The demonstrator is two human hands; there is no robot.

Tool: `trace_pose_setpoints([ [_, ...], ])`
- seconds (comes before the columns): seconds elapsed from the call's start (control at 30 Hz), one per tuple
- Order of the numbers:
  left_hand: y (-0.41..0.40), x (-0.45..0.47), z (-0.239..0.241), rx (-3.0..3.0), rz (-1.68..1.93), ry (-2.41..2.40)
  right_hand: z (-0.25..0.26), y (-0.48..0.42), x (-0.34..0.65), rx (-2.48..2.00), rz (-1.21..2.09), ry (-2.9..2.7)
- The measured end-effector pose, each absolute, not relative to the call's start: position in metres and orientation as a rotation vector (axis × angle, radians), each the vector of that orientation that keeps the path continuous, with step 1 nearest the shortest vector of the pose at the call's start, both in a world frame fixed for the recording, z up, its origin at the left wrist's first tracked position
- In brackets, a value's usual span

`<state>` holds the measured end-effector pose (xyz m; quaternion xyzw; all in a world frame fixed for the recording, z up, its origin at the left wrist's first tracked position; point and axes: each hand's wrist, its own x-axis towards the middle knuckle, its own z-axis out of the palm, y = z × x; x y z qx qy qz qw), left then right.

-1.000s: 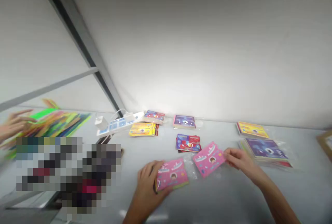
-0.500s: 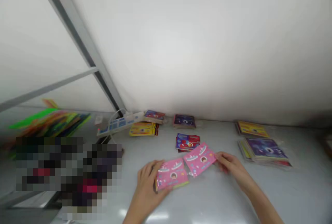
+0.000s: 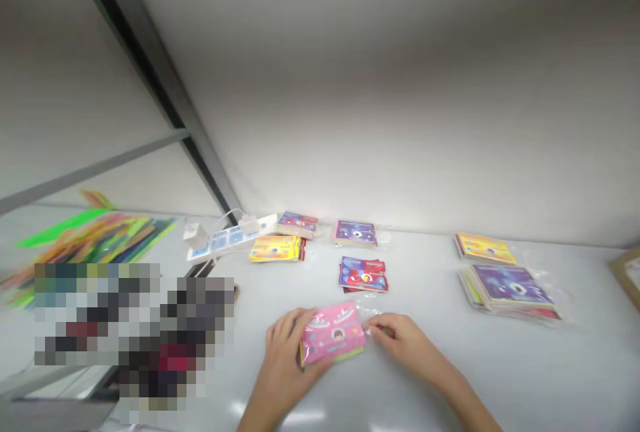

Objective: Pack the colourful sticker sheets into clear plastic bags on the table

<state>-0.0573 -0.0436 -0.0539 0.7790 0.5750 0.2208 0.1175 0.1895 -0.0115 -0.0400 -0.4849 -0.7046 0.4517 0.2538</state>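
Note:
A pink illustrated card [image 3: 334, 333] lies on top of a small stack in a clear plastic bag, with a yellow-green edge showing below it. My left hand [image 3: 289, 345] is wrapped round the left end of this stack, thumb along the near edge. At the stack's right end, my right hand [image 3: 395, 339] pinches the loose clear flap of the bag, its fingers closed. Just beyond the stack lies a small pile of red and blue cards [image 3: 363, 274], touched by neither hand.
Behind are yellow cards [image 3: 275, 249], red-blue cards [image 3: 299, 223], a purple pack [image 3: 356, 233] and a white power strip [image 3: 233, 237]. Bagged purple cards [image 3: 513, 285] and yellow cards [image 3: 485, 248] lie right, near a cardboard box [image 3: 629, 275]. Colourful strips [image 3: 115, 239] are at left.
The second pink card that my right hand held at the bag's right end no longer shows separately. My right hand has moved left, up to the bag. The left hand has stayed in place.

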Motion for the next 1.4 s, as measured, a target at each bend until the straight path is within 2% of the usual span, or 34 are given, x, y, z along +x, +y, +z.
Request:
trace_pose_setpoints([
  [0.2,-0.045,-0.057,-0.052,2.242,0.628,1.68,-0.041,-0.006,0.196,-1.409,1.148,-1.897],
  [0.43,-0.045,-0.057,-0.051,2.214,0.652,1.661,-0.047,0.019,0.216,-1.753,0.81,-1.685],
  [0.57,-0.045,-0.057,-0.051,2.202,0.651,1.659,-0.059,0.034,0.22,-1.862,0.744,-1.631],
  [0.9,-0.046,-0.056,-0.05,2.21,0.658,1.665,-0.064,0.047,0.229,-1.741,0.95,-1.561],
  [1.17,-0.047,-0.054,-0.048,2.206,0.673,1.661,-0.038,0.032,0.246,-1.645,1.243,-1.381],
  [1.4,-0.047,-0.053,-0.048,2.18,0.668,1.661,-0.027,0.008,0.282,-1.542,1.251,-1.412],
])
